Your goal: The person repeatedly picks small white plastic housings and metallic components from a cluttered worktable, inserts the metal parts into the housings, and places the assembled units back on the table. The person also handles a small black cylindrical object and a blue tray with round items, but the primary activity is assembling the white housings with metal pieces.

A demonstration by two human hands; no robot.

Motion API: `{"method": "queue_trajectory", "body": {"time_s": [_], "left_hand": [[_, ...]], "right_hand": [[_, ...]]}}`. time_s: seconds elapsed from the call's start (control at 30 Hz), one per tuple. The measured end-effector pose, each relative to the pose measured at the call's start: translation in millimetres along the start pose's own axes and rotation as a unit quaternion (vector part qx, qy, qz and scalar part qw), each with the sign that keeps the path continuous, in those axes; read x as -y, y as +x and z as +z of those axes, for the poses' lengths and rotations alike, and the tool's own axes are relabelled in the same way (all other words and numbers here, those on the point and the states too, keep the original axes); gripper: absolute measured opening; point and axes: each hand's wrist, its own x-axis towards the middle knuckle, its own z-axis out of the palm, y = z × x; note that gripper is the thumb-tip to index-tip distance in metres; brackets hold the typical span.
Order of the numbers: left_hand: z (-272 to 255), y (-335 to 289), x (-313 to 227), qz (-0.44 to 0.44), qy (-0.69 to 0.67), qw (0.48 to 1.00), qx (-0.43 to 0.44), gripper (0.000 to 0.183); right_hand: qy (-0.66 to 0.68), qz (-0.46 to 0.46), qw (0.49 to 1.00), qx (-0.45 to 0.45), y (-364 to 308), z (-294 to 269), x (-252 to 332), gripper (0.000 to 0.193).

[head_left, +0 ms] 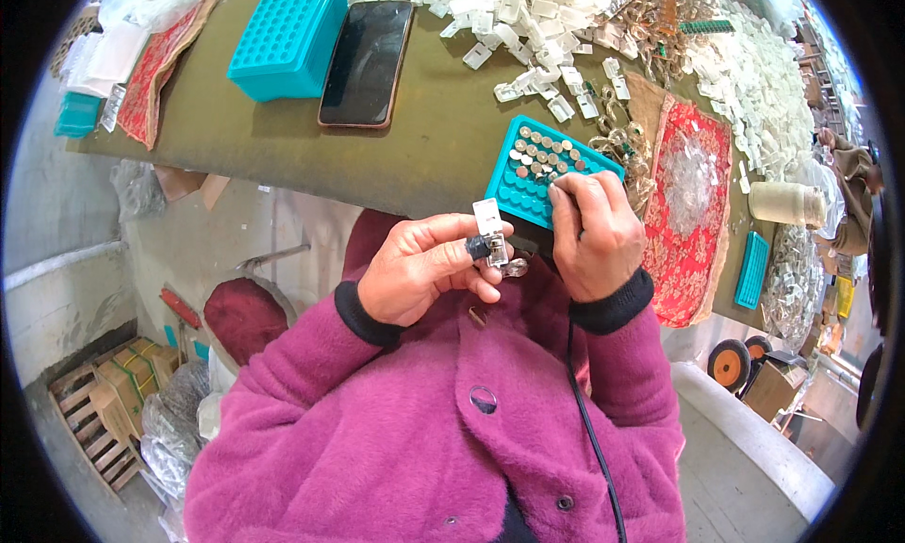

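My left hand (424, 265) pinches a small white plastic case (487, 219) with its lid swung up, in front of my chest. Something black wraps the thumb tip by the case. Just below the fingers hangs a small shiny bundle (514, 268), too small to make out. To the right, my right hand (600, 232) reaches over a teal tray (510, 153) with round hollows. Several silvery button cells (541, 150) lie in its far part. The right thumb and forefinger are pressed together at the cells, and whatever is between them is hidden.
A teal holed block (290, 36) and a dark phone (366, 67) stand left on the green table. White plastic cases (537, 39) pile up at the back, beside tangled wire (617, 133). Red patterned cloth (688, 222) lies right. A black cable (591, 420) runs down my jacket.
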Motion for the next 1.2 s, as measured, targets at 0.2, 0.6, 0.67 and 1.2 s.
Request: {"method": "queue_trajectory", "body": {"time_s": [0.2, 0.6, 0.67, 1.2], "left_hand": [[4, 2, 4, 0.071, 0.103, 0.992, -0.027, 0.046], [7, -4, 11, 0.317, 0.448, 0.836, -0.019, 0.032], [8, -6, 10, 0.310, 0.442, 0.842, 0.002, 0.031], [20, -15, 16, 0.052, 0.144, 0.988, 0.002, 0.024]], "right_hand": [[0.348, 0.229, 0.902, 0.109, -27, -17, 37, 0.007], [0.515, 0.356, 0.763, 0.160, -50, -7, 37, 0.018], [0.567, 0.390, 0.702, 0.185, -52, -11, 34, 0.019], [0.408, 0.193, 0.892, -0.039, -85, 1, 42, 0.011]]}}
